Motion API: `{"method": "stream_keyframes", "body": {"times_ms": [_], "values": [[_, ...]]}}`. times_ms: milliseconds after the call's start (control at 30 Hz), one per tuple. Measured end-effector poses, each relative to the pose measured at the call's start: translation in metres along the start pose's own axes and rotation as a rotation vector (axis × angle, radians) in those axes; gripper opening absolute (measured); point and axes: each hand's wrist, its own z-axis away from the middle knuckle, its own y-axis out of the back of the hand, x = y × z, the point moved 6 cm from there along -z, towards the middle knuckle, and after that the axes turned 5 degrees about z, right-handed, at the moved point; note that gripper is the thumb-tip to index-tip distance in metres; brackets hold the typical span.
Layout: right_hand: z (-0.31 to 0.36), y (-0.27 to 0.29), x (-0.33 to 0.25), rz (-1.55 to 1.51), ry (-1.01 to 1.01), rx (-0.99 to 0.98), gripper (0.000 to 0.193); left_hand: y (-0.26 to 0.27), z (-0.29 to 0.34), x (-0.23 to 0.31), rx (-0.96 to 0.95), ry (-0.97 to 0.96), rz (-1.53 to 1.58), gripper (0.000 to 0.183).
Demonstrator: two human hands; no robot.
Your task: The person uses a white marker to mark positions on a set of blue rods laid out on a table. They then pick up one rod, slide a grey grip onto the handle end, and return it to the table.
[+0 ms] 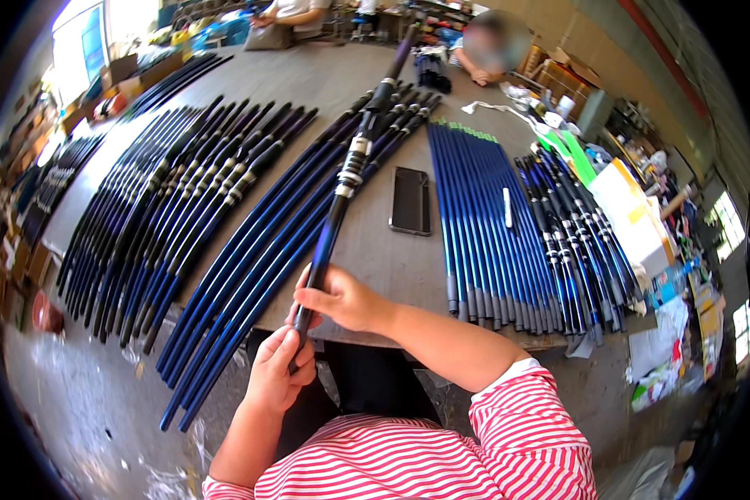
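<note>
A dark blue fishing rod (332,227) with a black grip and silver reel-seat rings slants up and away from me over the table. Around its near end is my left hand (280,367), fingers closed. Just above it, my right hand (342,298) grips the same rod, thumb laid along the shaft. Left of the held rod lies a bunch of blue rods (250,242), their near ends sticking out past the table edge. Right of it, a row of blue rod blanks (487,225) with green tips lies side by side, a white marker (507,207) on top.
A black smartphone (410,201) lies on the grey table (396,292). More rods with grips (175,183) fill the left side, and further black-gripped rods (571,242) the right. One person (296,15) is at the far edge; another leans on the table (482,77).
</note>
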Motion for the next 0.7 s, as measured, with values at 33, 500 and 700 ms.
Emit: {"method": "stream_keyframes", "body": {"times_ms": [33,500,700], "values": [[0.001,-0.003,-0.002,-0.027,0.033,0.022,0.02,0.0,-0.001,0.002,0.016,-0.028,-0.072,0.032],[0.028,0.027,-0.038,0.448,0.323,0.681,0.028,-0.023,-0.067,0.012,-0.058,-0.301,-0.476,0.034],[0.039,0.032,-0.014,0.325,0.296,0.715,0.029,-0.019,-0.068,0.003,-0.093,-0.228,-0.554,0.042]]}}
